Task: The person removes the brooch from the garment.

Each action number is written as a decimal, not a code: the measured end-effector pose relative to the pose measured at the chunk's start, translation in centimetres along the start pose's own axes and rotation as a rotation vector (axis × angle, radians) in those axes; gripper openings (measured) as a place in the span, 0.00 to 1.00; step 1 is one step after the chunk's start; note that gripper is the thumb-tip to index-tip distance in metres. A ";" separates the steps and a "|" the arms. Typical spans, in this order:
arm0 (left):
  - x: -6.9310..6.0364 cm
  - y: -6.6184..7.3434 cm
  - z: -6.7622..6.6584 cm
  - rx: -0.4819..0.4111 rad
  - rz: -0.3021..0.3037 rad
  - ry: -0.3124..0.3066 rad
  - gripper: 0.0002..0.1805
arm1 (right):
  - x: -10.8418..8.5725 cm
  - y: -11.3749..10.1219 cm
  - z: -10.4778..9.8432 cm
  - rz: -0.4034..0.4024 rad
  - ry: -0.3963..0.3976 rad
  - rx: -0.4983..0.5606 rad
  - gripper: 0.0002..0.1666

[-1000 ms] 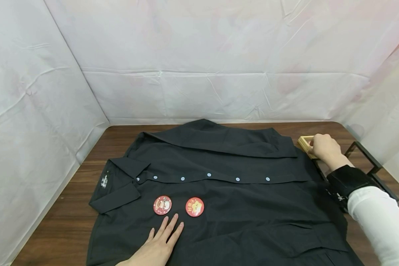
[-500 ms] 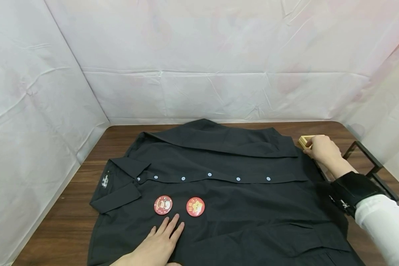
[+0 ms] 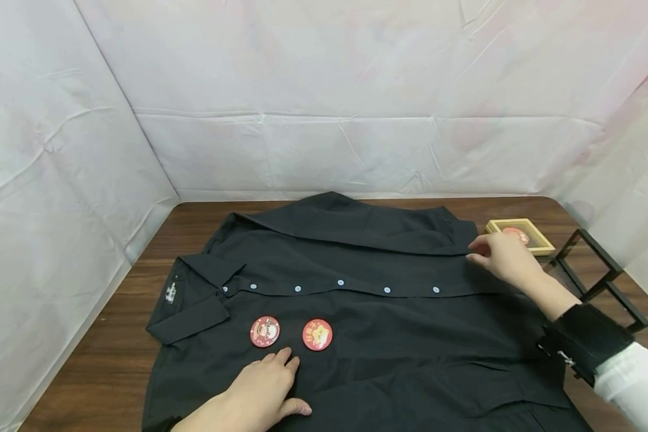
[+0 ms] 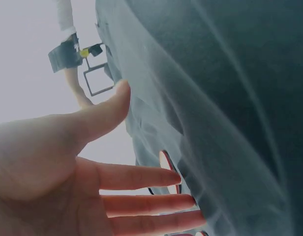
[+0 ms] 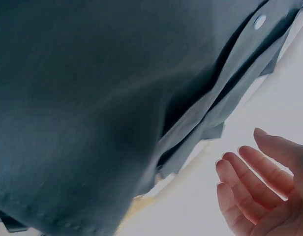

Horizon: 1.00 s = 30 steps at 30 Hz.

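Head view: left hand (image 3: 261, 387) unclenched, fingertips on black cloth shirt (image 3: 399, 336), probably steadying it below round red badges (image 3: 264, 332) (image 3: 317, 335); right hand (image 3: 504, 257) loose, grasping nothing, over shirt's edge.

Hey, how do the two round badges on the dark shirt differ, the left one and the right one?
The left badge is a deeper, duller red; the right badge is brighter. The left badge shows a pale, whitish figure, while the right badge has a yellow one. The left badge lies nearer the collar than the right badge does. Both are round and look about equal in size.
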<state>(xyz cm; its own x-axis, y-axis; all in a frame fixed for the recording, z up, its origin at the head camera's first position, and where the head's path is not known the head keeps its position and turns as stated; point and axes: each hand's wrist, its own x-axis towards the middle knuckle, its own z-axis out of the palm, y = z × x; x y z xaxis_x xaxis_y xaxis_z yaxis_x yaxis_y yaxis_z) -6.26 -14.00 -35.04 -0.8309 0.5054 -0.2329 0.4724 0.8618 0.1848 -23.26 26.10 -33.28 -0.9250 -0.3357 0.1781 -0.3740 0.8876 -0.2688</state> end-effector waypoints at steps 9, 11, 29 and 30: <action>0.6 0.6 -0.7 -0.067 -0.056 0.238 0.21 | -1.5 -3.4 0.3 -0.096 0.006 0.039 0.11; 0.9 0.8 -0.8 -0.070 -0.063 0.280 0.19 | -2.0 -4.1 0.3 -0.113 -0.003 0.057 0.11; 3.9 2.1 -0.8 0.106 -0.119 0.443 0.18 | -5.3 -10.2 1.1 -0.329 -0.186 0.222 0.10; 4.1 2.2 -0.7 0.122 -0.123 0.443 0.18 | -5.4 -10.4 1.2 -0.344 -0.201 0.231 0.10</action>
<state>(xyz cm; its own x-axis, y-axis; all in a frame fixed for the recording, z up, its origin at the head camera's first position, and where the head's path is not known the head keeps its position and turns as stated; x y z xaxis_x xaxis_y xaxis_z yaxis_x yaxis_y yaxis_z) -8.81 -10.08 -34.88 -0.9158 0.3546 0.1887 0.3715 0.9264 0.0618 -14.46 18.26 -32.56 -0.7304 -0.6737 0.1128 -0.6461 0.6278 -0.4342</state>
